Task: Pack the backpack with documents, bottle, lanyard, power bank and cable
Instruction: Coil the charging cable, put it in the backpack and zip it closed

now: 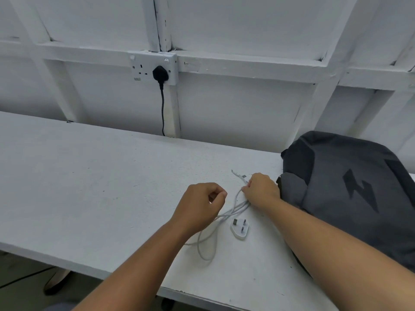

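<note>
Leftmost, well to the left of the dark grey fabric backpack [348,187] and up on the wall behind, a white double wall socket [143,68] carried one black plug [160,74], its black cord hanging down. The long white table [89,176] bore everything else.

Left hand [199,205]: left of the backpack, fingers curled, thumb tip meeting forefinger. Could not tell whether a strand sat in that pinch.

Thin white charging cable [235,209]: lay on the table left of the backpack, strands running between the two hands, a loose loop trailing toward the near edge. White three-pin charger plug [240,228] lay pins-up just beside those strands.

Right hand [261,190]: just beside the backpack's left edge, fingers closed round the gathered cable, a connector end poking out beyond the knuckles.

Backpack lay flat at the table's right end, under the right forearm.
</note>
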`<state>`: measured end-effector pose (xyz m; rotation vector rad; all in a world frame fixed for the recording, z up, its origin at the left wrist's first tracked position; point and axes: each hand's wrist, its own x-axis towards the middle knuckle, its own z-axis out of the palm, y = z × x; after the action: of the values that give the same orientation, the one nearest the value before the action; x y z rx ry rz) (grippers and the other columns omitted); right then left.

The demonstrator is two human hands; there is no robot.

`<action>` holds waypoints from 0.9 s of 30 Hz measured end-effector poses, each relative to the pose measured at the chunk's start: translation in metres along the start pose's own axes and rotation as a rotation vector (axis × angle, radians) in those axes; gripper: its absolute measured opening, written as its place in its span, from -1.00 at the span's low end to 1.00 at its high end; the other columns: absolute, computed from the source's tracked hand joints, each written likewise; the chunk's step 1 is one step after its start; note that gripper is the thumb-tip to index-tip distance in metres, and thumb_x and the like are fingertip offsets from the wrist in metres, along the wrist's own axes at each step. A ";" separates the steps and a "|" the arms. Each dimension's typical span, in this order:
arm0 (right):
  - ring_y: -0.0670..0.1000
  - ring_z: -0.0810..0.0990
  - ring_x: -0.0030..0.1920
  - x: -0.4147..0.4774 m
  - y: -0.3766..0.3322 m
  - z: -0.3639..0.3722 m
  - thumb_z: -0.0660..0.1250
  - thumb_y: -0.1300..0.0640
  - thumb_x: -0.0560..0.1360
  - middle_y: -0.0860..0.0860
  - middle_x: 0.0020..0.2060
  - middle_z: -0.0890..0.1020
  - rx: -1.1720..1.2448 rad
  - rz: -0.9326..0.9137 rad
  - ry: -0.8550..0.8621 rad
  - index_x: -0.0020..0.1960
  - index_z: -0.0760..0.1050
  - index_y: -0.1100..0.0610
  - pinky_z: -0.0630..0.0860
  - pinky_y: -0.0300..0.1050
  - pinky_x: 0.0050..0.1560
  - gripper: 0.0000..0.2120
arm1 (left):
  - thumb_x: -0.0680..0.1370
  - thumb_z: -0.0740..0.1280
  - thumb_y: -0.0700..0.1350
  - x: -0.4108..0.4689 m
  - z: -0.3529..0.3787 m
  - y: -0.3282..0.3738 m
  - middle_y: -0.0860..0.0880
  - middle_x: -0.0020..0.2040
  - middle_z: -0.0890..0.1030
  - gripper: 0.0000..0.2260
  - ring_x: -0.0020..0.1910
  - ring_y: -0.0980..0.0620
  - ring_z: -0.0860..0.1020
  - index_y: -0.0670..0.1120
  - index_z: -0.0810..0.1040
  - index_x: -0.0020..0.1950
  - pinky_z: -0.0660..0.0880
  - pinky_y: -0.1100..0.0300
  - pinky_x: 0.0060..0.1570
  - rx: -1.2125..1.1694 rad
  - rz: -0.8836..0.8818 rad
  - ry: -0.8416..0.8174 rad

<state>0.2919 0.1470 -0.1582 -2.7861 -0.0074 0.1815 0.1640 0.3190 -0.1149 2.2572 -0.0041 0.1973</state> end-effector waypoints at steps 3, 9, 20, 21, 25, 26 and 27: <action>0.08 0.53 -0.24 0.003 0.001 -0.001 0.32 0.14 0.51 0.03 -0.19 0.59 0.011 0.044 -0.003 -0.14 0.51 0.13 0.32 -0.18 -0.39 -0.92 | 0.60 0.35 -0.05 0.005 -0.001 -0.002 0.24 -0.23 0.64 -0.86 -0.19 0.34 0.58 -0.01 0.71 -0.01 0.42 0.51 -0.22 -0.001 -0.013 -0.006; 0.12 0.54 -0.02 -0.016 -0.012 -0.030 0.15 0.19 0.60 0.02 -0.06 0.57 0.021 -0.114 0.109 -0.07 0.46 0.10 0.39 -0.04 -0.10 -0.86 | 0.60 0.34 -0.04 0.022 -0.009 0.018 0.17 -0.08 0.68 -0.86 -0.12 0.26 0.59 0.02 0.68 0.07 0.51 0.32 -0.07 0.067 0.067 0.035; -0.09 0.20 -0.10 -0.088 -0.018 -0.156 0.11 0.10 0.68 -0.14 -0.17 0.52 0.164 -0.655 0.433 0.04 0.46 0.03 0.26 -0.19 0.04 -0.84 | 0.68 0.15 -0.02 0.057 -0.047 0.147 0.04 -0.14 0.60 -0.79 -0.18 0.03 0.54 -0.07 0.52 0.05 0.40 0.14 -0.25 0.232 0.229 -0.142; -0.09 0.24 -0.05 -0.090 -0.015 -0.159 0.13 0.06 0.68 -0.14 -0.14 0.54 0.181 -0.653 0.404 0.08 0.48 0.05 0.29 -0.20 0.03 -0.84 | 0.69 0.14 0.00 0.056 -0.047 0.150 0.02 -0.22 0.58 -0.73 -0.28 0.06 0.50 -0.13 0.54 0.00 0.35 0.14 -0.33 0.217 0.214 -0.151; -0.11 0.31 -0.14 -0.095 -0.002 -0.150 0.22 0.13 0.66 -0.13 -0.17 0.53 0.106 -0.782 0.474 0.10 0.48 0.16 0.22 -0.27 0.00 -0.88 | 0.69 0.14 0.07 0.045 -0.036 0.148 -0.15 -0.21 0.68 -0.57 -0.33 -0.17 0.54 -0.21 0.64 -0.04 0.47 0.02 -0.34 0.197 0.124 -0.149; -0.12 0.33 -0.17 -0.093 0.001 -0.145 0.22 0.14 0.66 -0.11 -0.17 0.55 0.094 -0.794 0.470 0.11 0.48 0.17 0.26 -0.24 -0.01 -0.88 | 0.69 0.15 0.08 0.038 -0.035 0.149 -0.11 -0.22 0.68 -0.59 -0.29 -0.14 0.58 -0.16 0.66 -0.05 0.49 0.03 -0.31 0.151 0.079 -0.132; -0.11 0.38 -0.19 -0.090 0.006 -0.139 0.22 0.14 0.66 -0.09 -0.16 0.57 0.099 -0.782 0.450 0.14 0.48 0.17 0.34 -0.17 -0.04 -0.87 | 0.69 0.17 0.08 0.032 -0.033 0.149 -0.06 -0.28 0.65 -0.61 -0.29 -0.07 0.59 -0.12 0.66 -0.08 0.46 0.09 -0.31 0.105 0.024 -0.113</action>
<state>0.2203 0.0914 -0.0191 -2.4454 -0.9160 -0.6110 0.1804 0.2503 0.0243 2.3708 -0.0825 0.0844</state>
